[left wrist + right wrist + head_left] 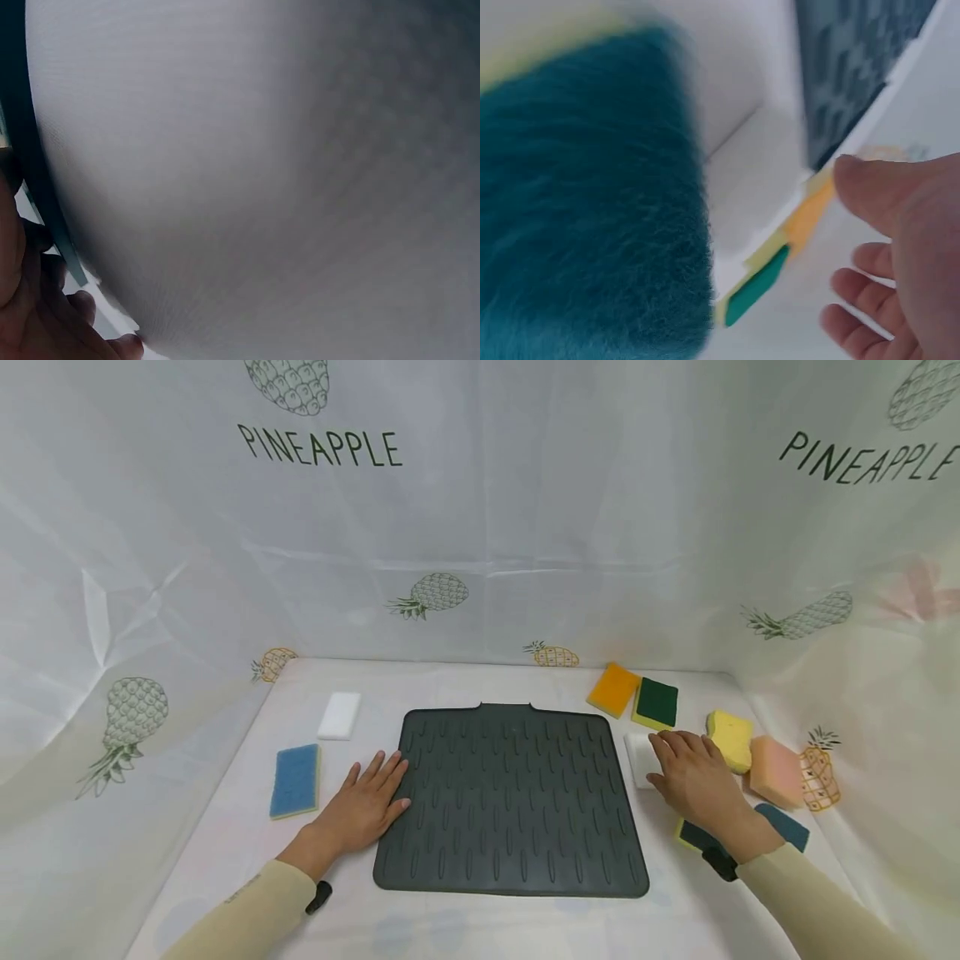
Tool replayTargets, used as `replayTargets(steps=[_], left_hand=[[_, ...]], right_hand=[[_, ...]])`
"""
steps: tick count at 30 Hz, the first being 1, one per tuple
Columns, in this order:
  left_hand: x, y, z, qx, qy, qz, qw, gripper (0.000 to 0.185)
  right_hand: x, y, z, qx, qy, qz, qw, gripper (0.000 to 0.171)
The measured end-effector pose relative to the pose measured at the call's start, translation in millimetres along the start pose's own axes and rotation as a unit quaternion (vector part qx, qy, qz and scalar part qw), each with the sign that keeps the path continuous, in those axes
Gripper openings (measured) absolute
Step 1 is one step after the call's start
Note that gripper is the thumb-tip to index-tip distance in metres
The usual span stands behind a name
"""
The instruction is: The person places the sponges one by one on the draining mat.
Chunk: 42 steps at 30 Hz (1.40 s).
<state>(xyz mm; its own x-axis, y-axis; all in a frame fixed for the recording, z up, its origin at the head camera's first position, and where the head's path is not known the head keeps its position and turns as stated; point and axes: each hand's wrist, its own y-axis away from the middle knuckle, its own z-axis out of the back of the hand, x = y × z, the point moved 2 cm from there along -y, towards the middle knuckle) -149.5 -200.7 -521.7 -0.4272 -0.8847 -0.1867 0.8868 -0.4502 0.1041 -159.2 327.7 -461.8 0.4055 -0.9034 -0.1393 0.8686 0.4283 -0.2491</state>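
A dark grey ridged mat [510, 802] lies flat on the white-covered table in the head view. My left hand [363, 810] rests at its left edge, palm down with fingers spread, fingertips and thumb on the rim. Right of the mat, my right hand [697, 781] is palm down over a white sponge [637, 758], partly covering it; its fingers are relaxed and grip nothing. In the right wrist view the fingers [862, 289] stand apart from the white sponge [757, 180]. A dark scouring sponge [697, 837] lies under the right wrist, large and blurred in the right wrist view.
Left of the mat lie a blue sponge [295, 781] and another white sponge [340, 716]. At right are an orange sponge [613, 689], a green scouring sponge [657, 702], a yellow sponge [729, 739], a peach sponge [776, 771] and a dark blue one [783, 827]. Pineapple-printed sheeting [480, 510] encloses the table.
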Motion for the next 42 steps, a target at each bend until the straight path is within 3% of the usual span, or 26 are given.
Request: replayTargets(steps=[5, 11, 14, 22, 26, 29, 35, 42], left_hand=[[3.7, 1.7, -2.6, -0.004, 0.004, 0.005, 1.0, 0.074], [5.1, 2.4, -6.3, -0.004, 0.009, 0.005, 0.9999, 0.077], [3.5, 1.0, -6.5, -0.005, 0.011, 0.002, 0.9999, 0.078], [5.6, 0.5, -8.7, 0.0, 0.006, 0.004, 1.0, 0.078], [5.7, 0.9, -8.3, -0.003, 0.003, 0.001, 1.0, 0.078], [5.0, 1.3, -7.5, -0.005, 0.002, 0.001, 1.0, 0.078], [4.1, 1.6, -6.0, -0.004, 0.005, 0.004, 1.0, 0.077], [2.9, 1.5, -6.2, 0.007, -0.002, 0.012, 0.9999, 0.078]], right_hand=[[-3, -1, 6, -0.017, 0.013, 0.003, 1.0, 0.07], [-22, -3, -8, 0.051, 0.011, -0.008, 0.999, 0.068], [-28, -1, -16, 0.064, 0.011, -0.004, 0.998, 0.07], [-32, -4, -23, 0.042, -0.013, 0.002, 0.999, 0.089], [-32, -4, -22, 0.063, -0.019, -0.004, 0.998, 0.1], [-31, -4, -22, 0.079, -0.025, -0.007, 0.997, 0.1], [-32, -4, -21, 0.059, -0.026, 0.015, 0.998, 0.096], [-35, -4, -20, 0.106, -0.039, 0.004, 0.994, 0.117]])
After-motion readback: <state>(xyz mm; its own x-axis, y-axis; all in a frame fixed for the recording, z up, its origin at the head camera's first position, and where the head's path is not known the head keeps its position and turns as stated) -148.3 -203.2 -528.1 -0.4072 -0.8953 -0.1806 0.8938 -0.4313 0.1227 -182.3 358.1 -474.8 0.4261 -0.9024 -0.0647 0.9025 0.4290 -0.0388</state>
